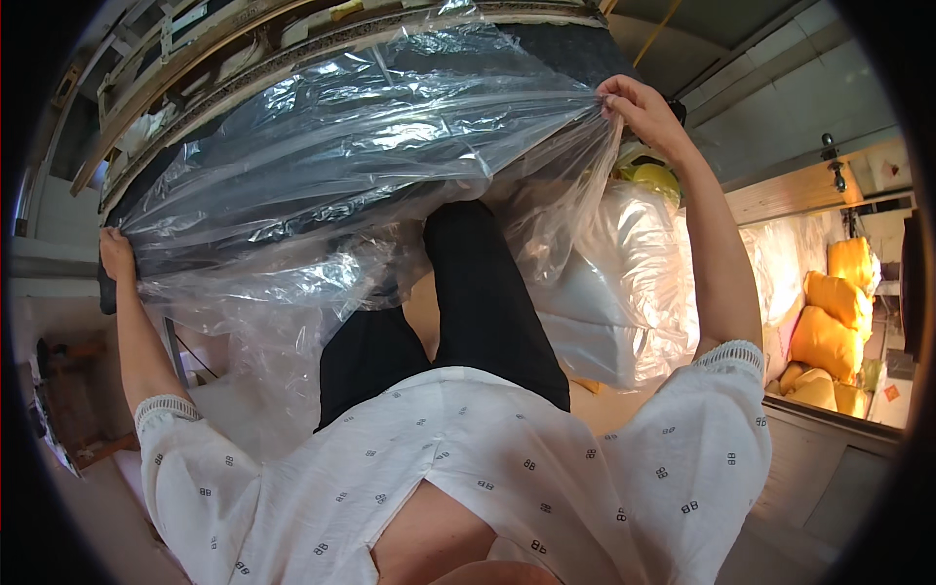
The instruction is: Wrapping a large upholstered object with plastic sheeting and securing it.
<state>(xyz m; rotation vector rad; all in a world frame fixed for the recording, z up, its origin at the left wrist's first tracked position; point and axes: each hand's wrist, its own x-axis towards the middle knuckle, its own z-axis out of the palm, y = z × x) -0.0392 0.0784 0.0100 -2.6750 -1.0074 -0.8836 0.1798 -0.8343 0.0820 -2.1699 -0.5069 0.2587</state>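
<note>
A large sheet of clear plastic film (390, 146) is stretched over a dark padded piece (565, 49) in front of me. My right hand (639, 107) pinches the gathered film near the far right corner, with folds fanning out from the fingers. At the left end, my left hand (118, 255) is closed on the film's edge beside the dark piece; its fingertips are partly hidden. Between my arms the film is pulled taut in long creases. Its loose lower part hangs down over my knees and to both sides of my legs.
A wooden frame (185, 63) runs along the far left behind the dark piece. Right of my legs stands a bulky plastic-wrapped bundle (624, 283), with a yellow-green round thing (651, 178) behind it. Yellow bundles (834, 322) are stacked farther right, beyond a wooden ledge (795, 190).
</note>
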